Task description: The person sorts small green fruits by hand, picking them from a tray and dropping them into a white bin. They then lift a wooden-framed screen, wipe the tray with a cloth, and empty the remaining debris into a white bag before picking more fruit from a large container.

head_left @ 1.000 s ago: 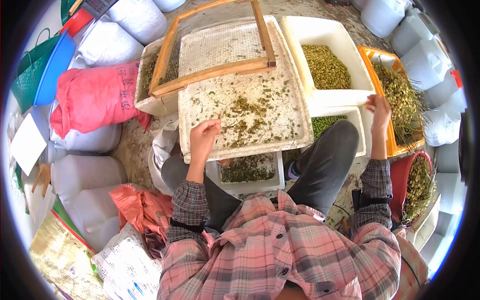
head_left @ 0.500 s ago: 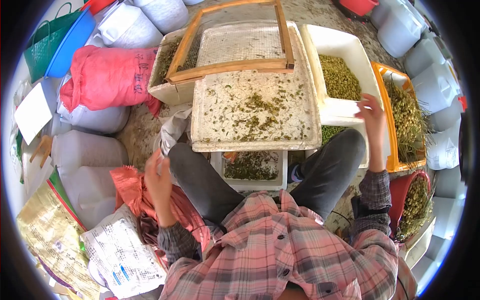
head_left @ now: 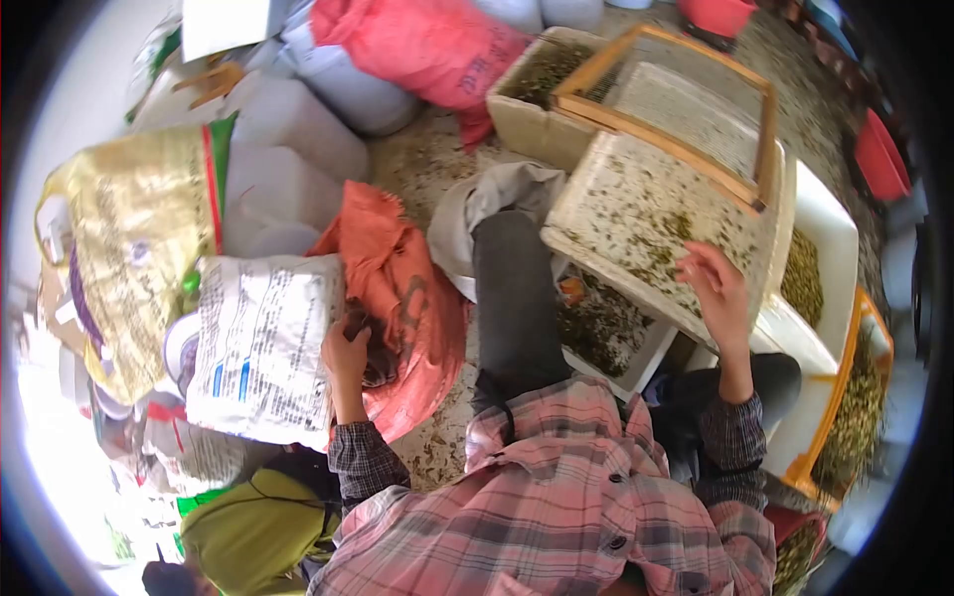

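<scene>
My left hand (head_left: 345, 356) is at a dark brown cloth (head_left: 380, 360) lying between an orange-red woven sack (head_left: 422, 328) and a white printed bag (head_left: 263, 343). Its fingers look curled on the cloth's edge, though partly hidden. My right hand (head_left: 714, 288), open with fingers slightly bent, hovers over the near right part of a white foam lid (head_left: 606, 214). Small green-brown round pieces and bits of debris lie scattered on this lid. Across its far side rests a wood-framed mesh sieve (head_left: 686, 114).
A foam box (head_left: 840, 214) of greenish round pieces and an orange crate (head_left: 830, 447) of stalks stand to the right. Below the lid is a white tray (head_left: 646, 358) with dark debris. A pink sack (head_left: 417, 45) lies at the back; a person in a green top (head_left: 263, 531) is lower left.
My view has turned left. My left hand has moved from beside my knee down to the dark brown cloth. My right hand has come from the foam boxes to over the lid.
</scene>
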The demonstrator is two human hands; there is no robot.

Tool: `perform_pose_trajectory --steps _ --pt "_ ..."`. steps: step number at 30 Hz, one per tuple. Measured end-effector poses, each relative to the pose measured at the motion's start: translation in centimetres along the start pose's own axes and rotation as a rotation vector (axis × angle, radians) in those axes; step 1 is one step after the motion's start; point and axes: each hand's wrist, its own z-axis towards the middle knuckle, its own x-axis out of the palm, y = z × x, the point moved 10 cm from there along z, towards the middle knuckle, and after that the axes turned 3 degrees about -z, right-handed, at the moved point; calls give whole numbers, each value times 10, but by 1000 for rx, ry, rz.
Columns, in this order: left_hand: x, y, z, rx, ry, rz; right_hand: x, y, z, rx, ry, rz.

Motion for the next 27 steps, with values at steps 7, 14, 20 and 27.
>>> perform_pose_trajectory --steps 7,14,20,27 --pt "-80 -172 -4 98 99 -1364 116 46 -7 245 412 547" --pt "14 -369 -79 286 995 -1666 182 72 18 298 618 1649" --pt "5 -432 -90 528 971 -2234 80 40 7 205 52 1053" --pt "138 -452 -147 260 1194 -2037 47 -4 -27 38 -530 301"
